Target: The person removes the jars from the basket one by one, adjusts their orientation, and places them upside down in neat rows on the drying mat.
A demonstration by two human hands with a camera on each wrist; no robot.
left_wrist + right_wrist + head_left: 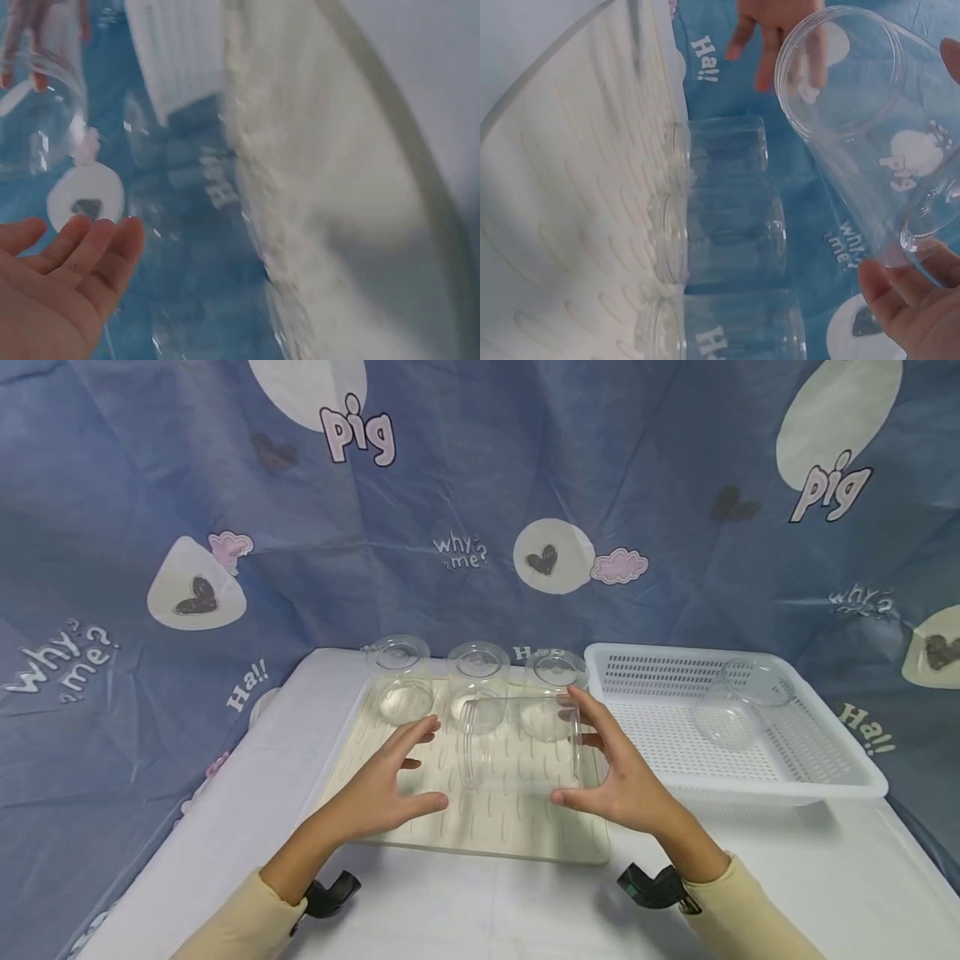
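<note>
My right hand (626,777) holds a clear plastic jar (521,764) by its base end, thumb below and fingers above. The jar lies sideways in the air over a cream ribbed mat (480,831), its ringed mouth facing left. My left hand (386,785) is apart from that mouth, fingers spread and holding nothing; the left wrist view shows its palm and fingers (97,255). Along the mat's back stand three more clear jars: a left one (400,672), a middle one (477,668) and a right one (555,672). The right wrist view shows their ringed mouths against the mat.
To the right stands a white perforated plastic basket (780,789) with another clear jar (738,702) inside. A white cloth (465,910) covers the table. Behind it hangs a blue printed curtain (450,485).
</note>
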